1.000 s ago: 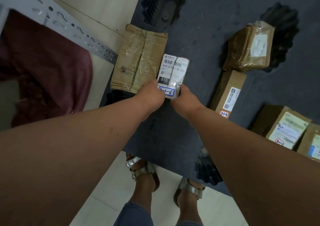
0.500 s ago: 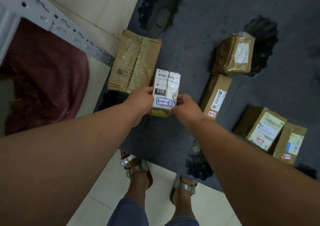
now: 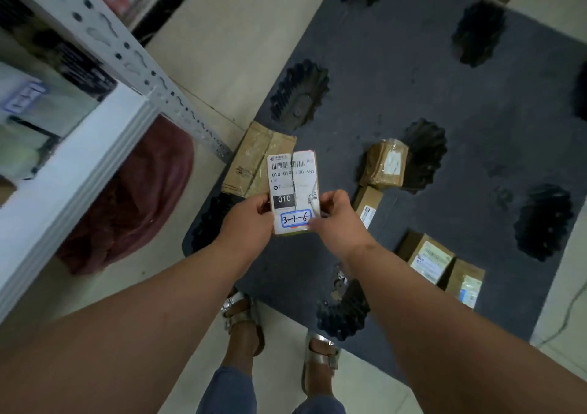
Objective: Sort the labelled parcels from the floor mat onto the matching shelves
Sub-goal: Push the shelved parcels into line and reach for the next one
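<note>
A small parcel (image 3: 293, 181) with a white shipping label, a black "010" patch and a blue-framed tag reading "3-1-6" is held up above the floor. My left hand (image 3: 246, 223) grips its left edge and my right hand (image 3: 336, 219) pinches its lower right corner. Below lies the dark grey floor mat (image 3: 444, 95) with several brown parcels: a flat taped one (image 3: 251, 159) at the mat's left edge, a wrapped one (image 3: 386, 164), one partly hidden behind my right hand (image 3: 368, 205), and two labelled boxes (image 3: 428, 258) (image 3: 465, 281) at the right.
A white metal shelf unit (image 3: 79, 165) with a perforated upright (image 3: 133, 64) stands at the left, blurred goods on it. A dark red bundle (image 3: 133, 197) lies under the shelf. My sandalled feet (image 3: 244, 321) stand at the mat's near edge on beige tiles.
The parcel has risen from near the mat toward my head, still held in both hands. The view has pulled back and the shelf at left has come into sight.
</note>
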Available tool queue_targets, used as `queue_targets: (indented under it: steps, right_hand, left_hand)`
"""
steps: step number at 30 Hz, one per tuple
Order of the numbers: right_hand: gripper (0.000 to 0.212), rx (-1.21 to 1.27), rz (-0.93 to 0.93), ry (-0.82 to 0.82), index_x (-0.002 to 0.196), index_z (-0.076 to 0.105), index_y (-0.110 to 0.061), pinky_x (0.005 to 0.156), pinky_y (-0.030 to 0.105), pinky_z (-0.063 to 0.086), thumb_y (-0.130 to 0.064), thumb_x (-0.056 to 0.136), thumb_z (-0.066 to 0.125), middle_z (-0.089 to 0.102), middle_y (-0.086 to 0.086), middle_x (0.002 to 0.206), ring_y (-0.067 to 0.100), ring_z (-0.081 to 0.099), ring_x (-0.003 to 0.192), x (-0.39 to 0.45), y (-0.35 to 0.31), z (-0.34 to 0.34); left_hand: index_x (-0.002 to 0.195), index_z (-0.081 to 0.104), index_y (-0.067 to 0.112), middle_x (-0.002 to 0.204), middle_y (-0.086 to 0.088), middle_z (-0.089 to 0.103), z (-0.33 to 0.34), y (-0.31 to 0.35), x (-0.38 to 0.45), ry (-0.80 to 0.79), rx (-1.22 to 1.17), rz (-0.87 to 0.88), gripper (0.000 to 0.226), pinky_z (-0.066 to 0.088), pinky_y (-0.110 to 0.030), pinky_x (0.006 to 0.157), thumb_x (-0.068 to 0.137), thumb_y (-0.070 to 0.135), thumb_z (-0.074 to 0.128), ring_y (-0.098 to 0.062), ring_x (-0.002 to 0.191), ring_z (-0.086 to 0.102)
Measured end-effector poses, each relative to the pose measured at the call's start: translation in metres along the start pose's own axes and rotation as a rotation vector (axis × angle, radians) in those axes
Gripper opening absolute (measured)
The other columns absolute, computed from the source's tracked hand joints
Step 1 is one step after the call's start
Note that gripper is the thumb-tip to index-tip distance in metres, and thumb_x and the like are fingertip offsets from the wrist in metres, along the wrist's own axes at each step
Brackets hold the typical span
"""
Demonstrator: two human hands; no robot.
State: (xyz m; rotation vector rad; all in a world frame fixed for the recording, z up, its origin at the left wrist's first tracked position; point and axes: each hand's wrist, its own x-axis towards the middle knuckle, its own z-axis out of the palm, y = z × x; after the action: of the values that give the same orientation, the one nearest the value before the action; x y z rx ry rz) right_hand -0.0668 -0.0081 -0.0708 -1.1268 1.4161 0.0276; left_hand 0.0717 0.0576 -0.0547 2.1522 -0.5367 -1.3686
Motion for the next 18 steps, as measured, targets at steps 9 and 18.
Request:
queue_targets:
  steps: [9, 18]
  right_hand:
    - [0.078, -0.179, -0.176, -0.121, 0.150, 0.023, -0.029, 0.073, 0.026, 0.053, -0.002, 0.089, 0.064, 0.064, -0.007, 0.107, 0.014, 0.063, 0.100, -0.092, -0.064, -0.038]
    - [0.086, -0.297, -0.345, -0.176, 0.152, 0.020, -0.037, 0.082, 0.030, 0.054, -0.002, 0.087, 0.064, 0.063, -0.007, 0.106, 0.013, 0.064, 0.099, -0.183, -0.127, -0.054]
  left_hand:
    - [0.102, 0.066, 0.042, 0.092, 0.012, 0.072, -0.034, 0.058, -0.096, 0.128, 0.009, 0.119, 0.038, 0.051, -0.027, 0.072, 0.095, 0.008, 0.053, -0.009, 0.077, 0.065]
    - [0.120, 0.070, 0.029, 0.109, 0.006, 0.074, -0.071, 0.091, -0.186, 0.257, -0.030, 0.171, 0.038, 0.053, -0.037, 0.095, 0.088, 0.013, 0.055, -0.014, 0.100, 0.068]
